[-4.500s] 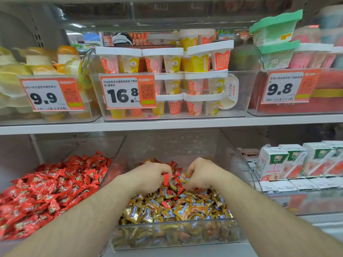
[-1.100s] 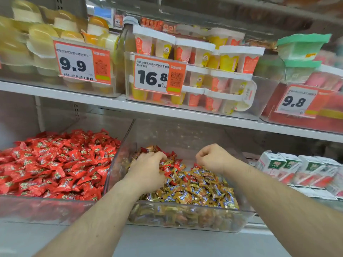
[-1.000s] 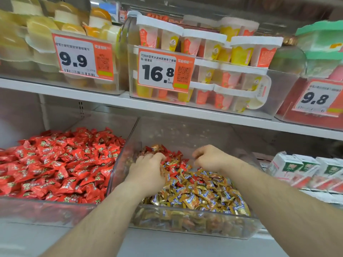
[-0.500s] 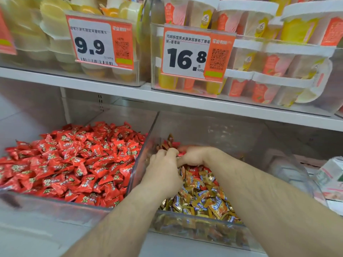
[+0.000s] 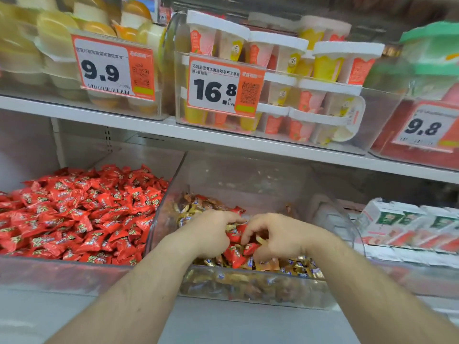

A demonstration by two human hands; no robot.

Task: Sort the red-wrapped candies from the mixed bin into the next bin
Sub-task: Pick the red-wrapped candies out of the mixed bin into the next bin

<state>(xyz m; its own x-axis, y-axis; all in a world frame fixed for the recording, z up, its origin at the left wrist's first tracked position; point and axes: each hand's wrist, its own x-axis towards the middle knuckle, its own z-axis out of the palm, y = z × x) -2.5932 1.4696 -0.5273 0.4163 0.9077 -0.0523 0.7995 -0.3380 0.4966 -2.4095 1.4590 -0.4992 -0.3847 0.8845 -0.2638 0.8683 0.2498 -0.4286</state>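
Observation:
The clear mixed bin (image 5: 248, 286) sits at the centre of the lower shelf, holding gold-wrapped candies (image 5: 293, 266) with red-wrapped candies (image 5: 233, 255) among them. Left of it, touching, stands a clear bin (image 5: 62, 271) heaped with red-wrapped candies (image 5: 82, 214). Both hands are inside the mixed bin, side by side. My left hand (image 5: 211, 232) has its fingers curled down over red candies. My right hand (image 5: 275, 237) pinches a red candy (image 5: 250, 248) between thumb and fingers. What lies under the palms is hidden.
A white shelf (image 5: 223, 137) runs just above the bins, carrying clear tubs of pudding cups (image 5: 285, 78) and price tags 9.9 (image 5: 109, 70), 16.8 (image 5: 218, 88) and 9.8 (image 5: 422, 127). Small drink cartons (image 5: 402, 222) stand to the right of the mixed bin.
My right hand has drawn back from the left hand's fingertips and now pinches a red candy nearer the bin's middle. Both hands stay in the mixed bin. The camera has swung right.

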